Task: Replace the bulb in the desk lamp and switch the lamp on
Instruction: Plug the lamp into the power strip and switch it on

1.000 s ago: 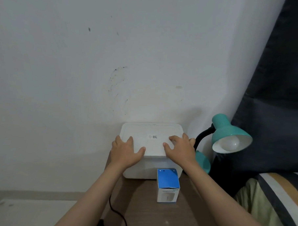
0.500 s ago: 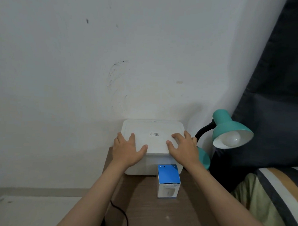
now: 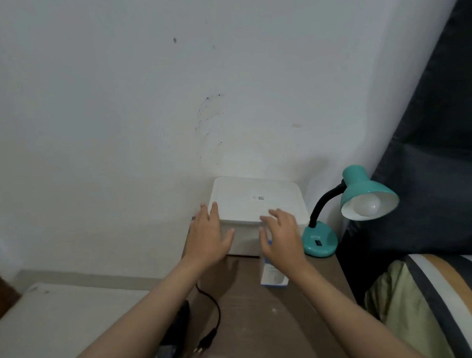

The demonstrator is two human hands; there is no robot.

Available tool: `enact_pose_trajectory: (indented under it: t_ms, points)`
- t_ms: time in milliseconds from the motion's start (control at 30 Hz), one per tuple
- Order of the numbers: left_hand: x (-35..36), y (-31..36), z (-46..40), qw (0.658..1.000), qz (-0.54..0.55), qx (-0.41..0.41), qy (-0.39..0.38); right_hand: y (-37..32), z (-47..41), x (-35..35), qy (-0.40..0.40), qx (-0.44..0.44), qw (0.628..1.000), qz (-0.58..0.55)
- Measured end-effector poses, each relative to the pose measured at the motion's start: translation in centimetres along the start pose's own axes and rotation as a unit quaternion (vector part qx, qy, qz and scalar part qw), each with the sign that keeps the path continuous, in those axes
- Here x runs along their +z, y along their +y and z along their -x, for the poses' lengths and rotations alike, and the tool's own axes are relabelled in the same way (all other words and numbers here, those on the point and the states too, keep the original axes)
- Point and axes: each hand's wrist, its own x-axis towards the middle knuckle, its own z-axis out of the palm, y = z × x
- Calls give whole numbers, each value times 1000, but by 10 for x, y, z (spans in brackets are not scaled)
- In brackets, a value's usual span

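Note:
A teal desk lamp (image 3: 364, 190) stands at the back right of the brown table (image 3: 245, 314), with a white bulb (image 3: 367, 205) in its shade and its round base (image 3: 320, 240) on the tabletop. A white and blue bulb box (image 3: 274, 275) stands upright near the middle, partly hidden behind my right hand (image 3: 282, 236). My left hand (image 3: 209, 233) hovers in front of a white lidded container (image 3: 258, 201) against the wall. Both hands are spread with fingers apart and hold nothing.
A black cable with a plug (image 3: 209, 337) lies on the table's near left. A white surface (image 3: 55, 319) sits lower on the left. A dark curtain (image 3: 442, 133) and a striped bed cover (image 3: 440, 296) fill the right side.
Both hands have lifted off the white container's lid and pulled back toward me; my right hand now covers the top of the bulb box. The camera view has shifted left and down.

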Motion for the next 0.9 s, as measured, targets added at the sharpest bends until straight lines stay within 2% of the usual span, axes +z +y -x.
enact_pose_trajectory:
  t_ms: [33, 100, 300, 467, 600, 700, 833, 900]
  points:
    - [0, -7, 14, 1000, 4, 9, 7, -10, 18, 3, 16, -21, 999, -32]
    - [2, -23, 46, 1000, 4, 7, 2, -29, 54, 14, -4, -29, 997, -71]
    - [5, -64, 145, 998, -20, -43, -37, -66, 139, 50, -151, 147, 961, -179]
    - [8, -86, 197, 992, -4, -111, -57, -87, 160, 68, -216, 214, 933, -193]
    - [13, -89, 219, 988, 38, -141, -56, -99, 155, 77, -236, 254, 925, -155]
    - [15, -86, 228, 988, 61, -132, -45, -101, 151, 83, -239, 280, 917, -153]
    - [16, -87, 231, 989, 70, -130, -26, -101, 149, 86, -233, 340, 889, -199]
    - [17, -87, 231, 989, 70, -128, -23, -100, 147, 87, -203, 386, 864, -250]
